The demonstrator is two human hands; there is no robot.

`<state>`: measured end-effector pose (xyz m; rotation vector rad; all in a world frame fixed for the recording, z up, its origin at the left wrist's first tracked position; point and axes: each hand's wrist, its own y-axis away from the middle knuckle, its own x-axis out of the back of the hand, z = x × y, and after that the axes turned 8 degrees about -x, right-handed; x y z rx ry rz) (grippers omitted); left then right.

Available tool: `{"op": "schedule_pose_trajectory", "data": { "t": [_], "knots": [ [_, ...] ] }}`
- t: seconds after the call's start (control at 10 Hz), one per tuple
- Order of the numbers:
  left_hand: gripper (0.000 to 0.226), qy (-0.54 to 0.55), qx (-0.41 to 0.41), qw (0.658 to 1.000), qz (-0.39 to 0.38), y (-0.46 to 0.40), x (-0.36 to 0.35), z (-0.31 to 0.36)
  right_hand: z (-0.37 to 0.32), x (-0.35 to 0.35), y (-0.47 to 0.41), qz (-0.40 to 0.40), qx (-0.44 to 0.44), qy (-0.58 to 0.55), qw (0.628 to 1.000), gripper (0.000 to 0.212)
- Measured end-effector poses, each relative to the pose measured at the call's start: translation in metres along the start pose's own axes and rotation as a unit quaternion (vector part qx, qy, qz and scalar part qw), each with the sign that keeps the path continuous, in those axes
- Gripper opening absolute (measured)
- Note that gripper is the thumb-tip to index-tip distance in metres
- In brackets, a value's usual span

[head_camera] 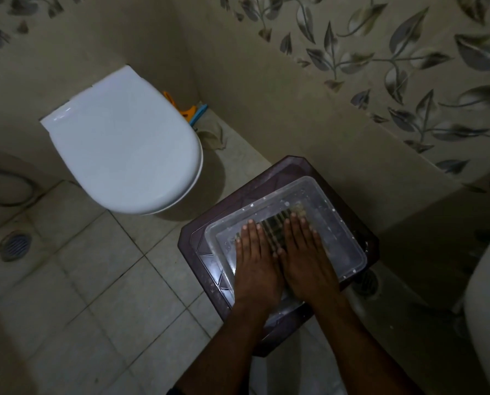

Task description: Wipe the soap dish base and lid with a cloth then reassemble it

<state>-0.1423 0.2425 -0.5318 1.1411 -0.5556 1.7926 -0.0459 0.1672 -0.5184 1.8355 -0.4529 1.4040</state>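
Item: clear rectangular plastic soap dish lid (335, 220), flat over ribbed base, sat on dark brown plastic stool (269, 178).
Left hand (255, 260), right hand (306, 258): fingers straight, palms pressed flat on lid, gripping nothing.
Handling, judged: light, stiff, slick; best held at rim edges.

1. We see a white toilet (124, 143), lid shut, at ten o'clock.
2. Orange and blue items (191, 111) lie behind it at eleven.
3. A floor drain (15, 245) sits at nine.
4. Leaf-patterned wall tiles (395, 52) run from twelve to three.
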Motion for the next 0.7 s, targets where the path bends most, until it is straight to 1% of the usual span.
{"op": "schedule_pose_trajectory", "data": {
  "t": [0.2,0.3,0.4,0.5,0.6,0.7],
  "knots": [
    [0.065,-0.005,0.003,1.000,-0.024,0.000,0.001,0.000,0.002,0.005,0.000,-0.020,0.011,-0.018,1.000,0.075],
    [0.069,-0.010,0.011,0.999,-0.038,0.000,0.006,0.002,0.004,0.018,-0.001,-0.064,0.019,-0.021,0.998,0.078],
    [0.082,-0.003,0.015,0.999,-0.047,-0.001,0.010,0.005,0.009,0.025,-0.003,-0.090,0.033,-0.037,0.995,0.093],
    [0.073,0.002,0.000,1.000,-0.030,0.003,0.015,0.009,0.010,0.036,0.005,-0.077,0.029,-0.099,0.992,0.122],
    [0.064,0.038,0.002,0.999,-0.005,0.009,0.029,0.018,0.007,0.044,0.025,-0.011,-0.002,-0.243,0.970,0.096],
    [0.066,0.074,-0.016,0.996,0.045,0.024,0.053,0.036,0.000,0.054,0.058,0.086,-0.043,-0.359,0.928,0.049]
  ]
}}
